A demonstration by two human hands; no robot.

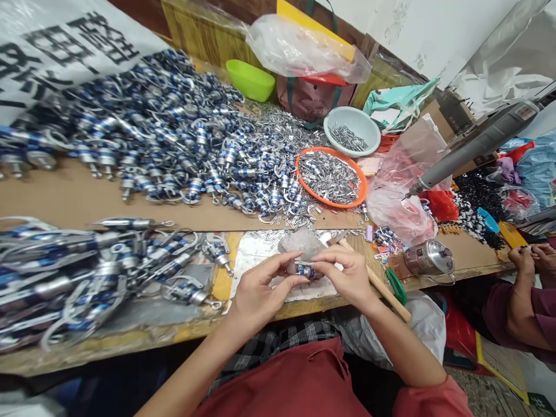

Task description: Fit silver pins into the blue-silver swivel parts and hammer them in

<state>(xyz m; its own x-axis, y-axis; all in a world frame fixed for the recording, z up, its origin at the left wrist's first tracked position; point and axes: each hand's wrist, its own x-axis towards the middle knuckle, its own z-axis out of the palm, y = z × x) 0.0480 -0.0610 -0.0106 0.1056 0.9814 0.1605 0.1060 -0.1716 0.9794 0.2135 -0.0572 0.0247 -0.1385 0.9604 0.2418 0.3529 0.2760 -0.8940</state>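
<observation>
My left hand (256, 292) and my right hand (347, 277) meet over the near edge of the table, both pinching one small blue and silver metal fitting (305, 270) between thumbs and fingertips. Behind the fitting lies a pale grey stone-like block (300, 240) on a worn metal sheet (252, 249). A wooden-handled tool (373, 284) lies just right of my right hand. Left of my hands is a heap of the same blue and silver fittings (87, 272). A bigger heap (174, 133) covers the far side.
An orange dish (302, 159) of small silver pieces and a pale bowl (369, 121) of pins stand at the back right, a green bowl (249, 78) farther back. A metal cup (428, 259) and plastic bags (399, 208) sit right. Another person's hands (532, 258) work at the far right.
</observation>
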